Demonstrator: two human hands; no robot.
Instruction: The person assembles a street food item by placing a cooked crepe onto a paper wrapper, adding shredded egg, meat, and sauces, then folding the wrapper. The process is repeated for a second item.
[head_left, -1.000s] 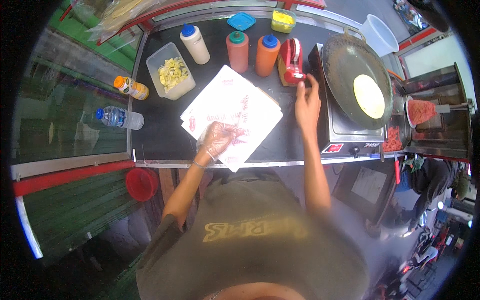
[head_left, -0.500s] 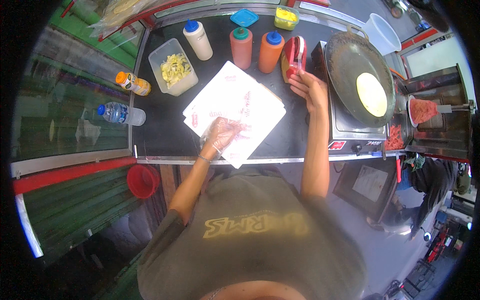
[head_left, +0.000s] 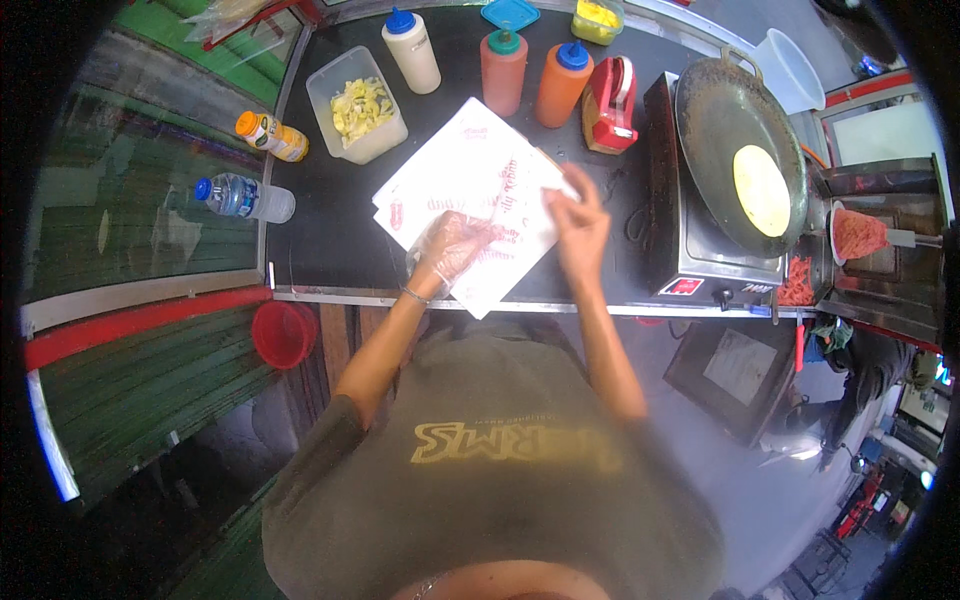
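we're resting our gloved left hand (head_left: pixel 452 246) on white paper (head_left: pixel 462 155), fingers bunching together, right hand (head_left: pixel 580 222) curling at the paper's edge, grip unclear

At the left, a clear water bottle (head_left: pixel 245 198) and an orange-capped bottle (head_left: pixel 272 137) are seen; a red bucket (head_left: pixel 284 334) is placed nearer, a pale basin (head_left: pixel 790 72) set far right.

red print (head_left: pixel 508 185) on white paper (head_left: pixel 468 165); yellow letters (head_left: pixel 515 445) on shirt (head_left: pixel 490 520); label (head_left: pixel 683 287) on stove (head_left: pixel 705 258)
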